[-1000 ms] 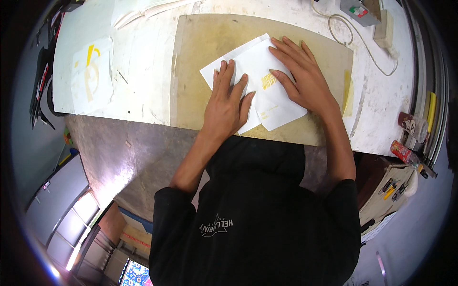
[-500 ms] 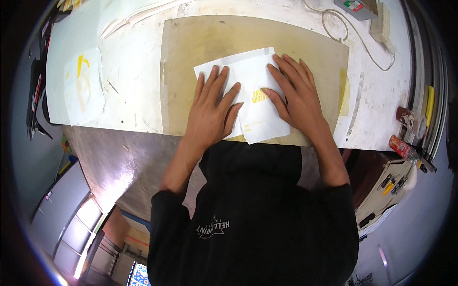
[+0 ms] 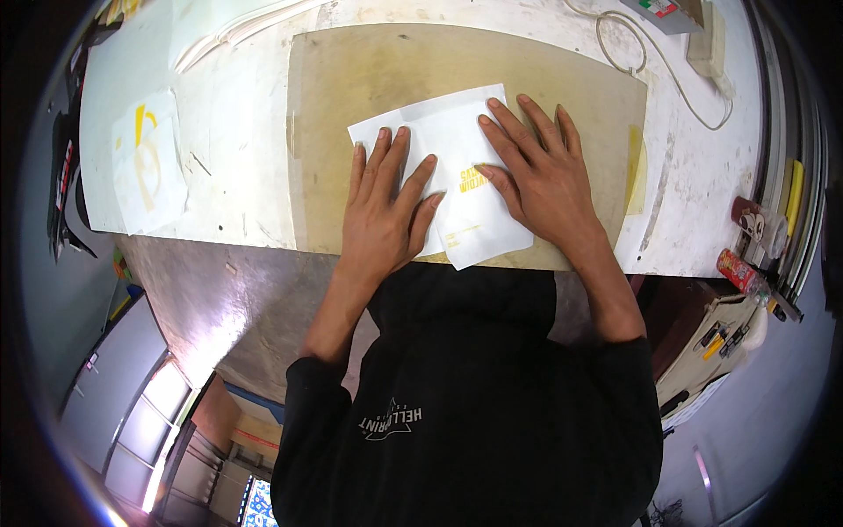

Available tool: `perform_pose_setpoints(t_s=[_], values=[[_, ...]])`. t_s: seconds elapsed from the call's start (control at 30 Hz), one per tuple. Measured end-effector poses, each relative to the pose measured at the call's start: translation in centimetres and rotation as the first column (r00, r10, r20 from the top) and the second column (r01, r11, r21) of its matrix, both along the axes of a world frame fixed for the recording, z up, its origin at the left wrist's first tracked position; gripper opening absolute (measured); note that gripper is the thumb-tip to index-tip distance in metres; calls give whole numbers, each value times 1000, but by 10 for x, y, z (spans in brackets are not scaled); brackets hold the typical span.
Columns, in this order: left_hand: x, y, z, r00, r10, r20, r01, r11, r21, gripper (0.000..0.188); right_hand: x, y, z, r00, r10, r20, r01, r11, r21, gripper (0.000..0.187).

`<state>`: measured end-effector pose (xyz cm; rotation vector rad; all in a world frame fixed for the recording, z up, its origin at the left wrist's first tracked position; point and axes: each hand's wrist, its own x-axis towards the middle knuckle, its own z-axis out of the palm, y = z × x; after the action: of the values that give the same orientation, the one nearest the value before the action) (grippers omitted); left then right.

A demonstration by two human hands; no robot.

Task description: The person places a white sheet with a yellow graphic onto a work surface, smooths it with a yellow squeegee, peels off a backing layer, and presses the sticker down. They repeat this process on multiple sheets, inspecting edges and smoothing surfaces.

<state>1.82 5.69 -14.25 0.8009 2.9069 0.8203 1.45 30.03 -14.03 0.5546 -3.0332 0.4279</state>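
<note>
A white paper sheet with yellow print lies near the front edge of a tan cutting mat. It looks folded or layered, with a flap whose lower corner reaches the table's front edge. My left hand rests on its left part, fingers spread and pointing away from me. On its right side lies my right hand, fingers apart, the thumb beside the yellow print and some fingertips past the paper's right edge on the mat. Neither hand grips anything; both palms face down.
To the left on the white table lies another white sheet with yellow marks. A cable loops at the far right near a grey box. A red can-like item and a pen pouch are off the right edge.
My right hand has shifted slightly left with its fingers spread a little wider. The grey strip along the paper's far edge no longer shows. The view has moved slightly.
</note>
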Motion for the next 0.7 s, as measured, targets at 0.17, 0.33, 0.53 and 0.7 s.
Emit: perform_pose_setpoints(t_s=[0.17, 0.33, 0.53, 0.7], values=[[0, 0, -3, 1000, 4, -17, -5, 1000, -14, 45, 1, -1, 3, 1000, -16, 9, 15, 999, 47, 51], [0, 1, -2, 1000, 8, -22, -8, 1000, -9, 46, 0, 1, 5, 1000, -1, 17, -1, 997, 76, 52], [0, 0, -2, 1000, 8, -30, -8, 1000, -1, 46, -3, 3, 7, 1000, 15, 14, -16, 997, 79, 52], [1, 2, -2, 999, 11, -37, -11, 1000, -5, 46, 1, 4, -1, 1000, -9, -6, 9, 1000, 17, 52]])
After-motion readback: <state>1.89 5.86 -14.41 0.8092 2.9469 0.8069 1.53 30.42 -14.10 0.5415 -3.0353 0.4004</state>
